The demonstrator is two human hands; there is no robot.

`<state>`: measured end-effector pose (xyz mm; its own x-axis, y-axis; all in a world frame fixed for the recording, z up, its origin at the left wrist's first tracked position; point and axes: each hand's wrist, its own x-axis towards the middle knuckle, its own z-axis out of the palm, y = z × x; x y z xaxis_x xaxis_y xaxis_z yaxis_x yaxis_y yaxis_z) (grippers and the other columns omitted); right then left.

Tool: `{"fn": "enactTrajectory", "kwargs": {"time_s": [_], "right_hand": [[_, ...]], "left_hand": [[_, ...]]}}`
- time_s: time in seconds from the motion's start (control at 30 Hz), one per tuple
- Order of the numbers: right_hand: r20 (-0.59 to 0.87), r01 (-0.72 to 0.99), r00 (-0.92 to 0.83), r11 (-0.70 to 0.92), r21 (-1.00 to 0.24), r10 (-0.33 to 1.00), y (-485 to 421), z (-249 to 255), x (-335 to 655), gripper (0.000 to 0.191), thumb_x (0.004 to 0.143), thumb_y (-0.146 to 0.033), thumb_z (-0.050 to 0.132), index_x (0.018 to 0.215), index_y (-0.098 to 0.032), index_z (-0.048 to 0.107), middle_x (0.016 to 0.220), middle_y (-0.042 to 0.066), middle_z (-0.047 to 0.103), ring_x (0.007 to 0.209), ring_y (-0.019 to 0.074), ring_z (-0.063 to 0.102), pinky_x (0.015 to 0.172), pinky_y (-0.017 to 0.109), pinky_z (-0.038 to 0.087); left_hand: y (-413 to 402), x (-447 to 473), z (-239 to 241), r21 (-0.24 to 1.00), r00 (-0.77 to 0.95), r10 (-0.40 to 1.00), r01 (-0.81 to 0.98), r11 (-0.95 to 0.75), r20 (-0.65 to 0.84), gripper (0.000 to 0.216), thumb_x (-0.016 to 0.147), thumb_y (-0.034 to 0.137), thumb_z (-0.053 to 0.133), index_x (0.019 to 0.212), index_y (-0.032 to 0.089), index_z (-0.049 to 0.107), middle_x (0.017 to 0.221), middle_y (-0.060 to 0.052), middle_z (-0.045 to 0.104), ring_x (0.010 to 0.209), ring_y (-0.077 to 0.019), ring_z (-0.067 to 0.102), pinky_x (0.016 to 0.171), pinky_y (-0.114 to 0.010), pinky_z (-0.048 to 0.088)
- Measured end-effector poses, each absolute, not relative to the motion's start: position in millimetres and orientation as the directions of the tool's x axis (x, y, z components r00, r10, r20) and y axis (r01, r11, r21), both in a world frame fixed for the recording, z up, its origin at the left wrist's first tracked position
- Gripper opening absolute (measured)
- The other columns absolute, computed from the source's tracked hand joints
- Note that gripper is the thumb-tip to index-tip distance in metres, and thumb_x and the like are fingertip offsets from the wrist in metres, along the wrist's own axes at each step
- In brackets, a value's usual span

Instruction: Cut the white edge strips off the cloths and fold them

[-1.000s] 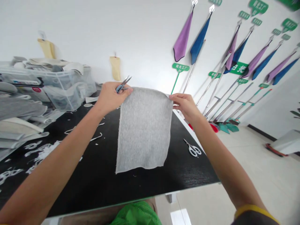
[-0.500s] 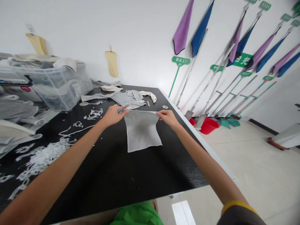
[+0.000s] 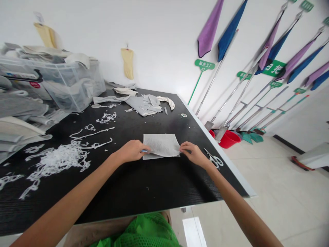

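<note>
A piece of light grey cloth (image 3: 161,144) lies folded over on itself on the black table. My left hand (image 3: 133,151) is closed on its left near corner, and a small blue tool (image 3: 145,151) pokes out between the same fingers; its kind is mostly hidden. At the right near corner, the fingers of my right hand (image 3: 193,153) pinch the cloth's edge. White-handled scissors (image 3: 214,159) rest on the table just right of that hand.
White thread scraps (image 3: 61,154) heap up at the left of the black table (image 3: 123,192). Behind them stands a clear plastic bin (image 3: 72,79) full of cloth. More grey cloth pieces (image 3: 144,103) lie at the back. Mops and red buckets (image 3: 229,139) line the wall on the right.
Both hands have come down and nearer with the cloth. It hung spread out before and is now doubled over on the table. The scissors have come into sight beside my right arm.
</note>
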<state>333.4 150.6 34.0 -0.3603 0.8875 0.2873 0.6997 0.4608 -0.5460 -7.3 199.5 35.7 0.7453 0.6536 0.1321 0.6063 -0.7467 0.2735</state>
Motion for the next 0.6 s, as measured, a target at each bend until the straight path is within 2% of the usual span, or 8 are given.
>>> {"fn": "enactTrajectory", "kwargs": {"time_s": [0.13, 0.23, 0.3, 0.37, 0.43, 0.5, 0.6], "right_hand": [[0.305, 0.762, -0.377, 0.479, -0.436, 0.875, 134, 13, 332, 0.021, 0.090, -0.022, 0.053, 0.092, -0.024, 0.074, 0.111, 0.008, 0.066, 0.103, 0.0230, 0.062, 0.094, 0.039, 0.049], [0.322, 0.799, -0.382, 0.485, -0.356, 0.866, 127, 6, 331, 0.023, 0.090, -0.019, 0.052, 0.100, -0.022, 0.072, 0.113, 0.008, 0.067, 0.107, 0.0228, 0.062, 0.099, 0.043, 0.046], [0.354, 0.817, -0.375, 0.486, -0.310, 0.857, 125, 8, 330, 0.028, 0.091, -0.016, 0.048, 0.108, -0.022, 0.070, 0.114, 0.007, 0.069, 0.110, 0.0220, 0.061, 0.107, 0.047, 0.038], [0.401, 0.826, -0.357, 0.486, -0.287, 0.844, 127, 14, 325, 0.034, 0.093, -0.015, 0.043, 0.117, -0.022, 0.066, 0.118, 0.006, 0.069, 0.115, 0.0205, 0.060, 0.114, 0.049, 0.028], [0.445, 0.831, -0.327, 0.478, -0.285, 0.833, 132, 20, 314, 0.038, 0.097, -0.017, 0.037, 0.126, -0.022, 0.060, 0.124, 0.006, 0.066, 0.122, 0.0189, 0.056, 0.117, 0.048, 0.022], [0.460, 0.841, -0.300, 0.459, -0.287, 0.836, 142, 23, 300, 0.041, 0.100, -0.024, 0.033, 0.135, -0.020, 0.052, 0.135, 0.008, 0.060, 0.130, 0.0185, 0.050, 0.119, 0.046, 0.021], [0.348, 0.862, -0.331, 0.431, -0.267, 0.877, 159, 14, 278, 0.052, 0.101, -0.038, 0.030, 0.147, -0.014, 0.035, 0.151, 0.011, 0.040, 0.141, 0.0203, 0.035, 0.119, 0.044, 0.022]], "left_hand": [[189, -6, 22, 0.230, 0.767, 0.639, 0.611, -0.758, 0.069, 0.036, 0.084, 0.020, 0.052, 0.110, 0.033, 0.072, 0.089, -0.004, 0.075, 0.083, -0.0220, 0.068, 0.073, -0.028, 0.045], [185, -8, 22, 0.203, 0.772, 0.635, 0.616, -0.762, 0.041, 0.033, 0.086, 0.026, 0.053, 0.112, 0.034, 0.071, 0.088, -0.005, 0.074, 0.082, -0.0231, 0.068, 0.072, -0.030, 0.046], [183, -10, 27, 0.200, 0.772, 0.635, 0.617, -0.761, 0.036, 0.034, 0.087, 0.032, 0.053, 0.116, 0.033, 0.070, 0.086, -0.006, 0.073, 0.081, -0.0232, 0.068, 0.072, -0.030, 0.047], [182, -10, 35, 0.251, 0.775, 0.631, 0.605, -0.756, 0.033, 0.038, 0.088, 0.037, 0.053, 0.124, 0.032, 0.065, 0.080, -0.005, 0.072, 0.075, -0.0212, 0.067, 0.071, -0.029, 0.047], [183, -7, 43, 0.353, 0.775, 0.631, 0.581, -0.733, 0.034, 0.048, 0.088, 0.044, 0.054, 0.134, 0.030, 0.057, 0.076, -0.003, 0.071, 0.069, -0.0183, 0.066, 0.069, -0.026, 0.046], [186, 0, 46, 0.407, 0.745, 0.667, 0.602, -0.687, 0.025, 0.056, 0.090, 0.053, 0.050, 0.141, 0.030, 0.048, 0.077, -0.001, 0.072, 0.070, -0.0167, 0.066, 0.068, -0.023, 0.047], [191, 11, 39, 0.332, 0.655, 0.756, 0.714, -0.617, -0.003, 0.057, 0.095, 0.059, 0.034, 0.142, 0.031, 0.047, 0.085, -0.005, 0.073, 0.083, -0.0225, 0.069, 0.076, -0.029, 0.049]]}}
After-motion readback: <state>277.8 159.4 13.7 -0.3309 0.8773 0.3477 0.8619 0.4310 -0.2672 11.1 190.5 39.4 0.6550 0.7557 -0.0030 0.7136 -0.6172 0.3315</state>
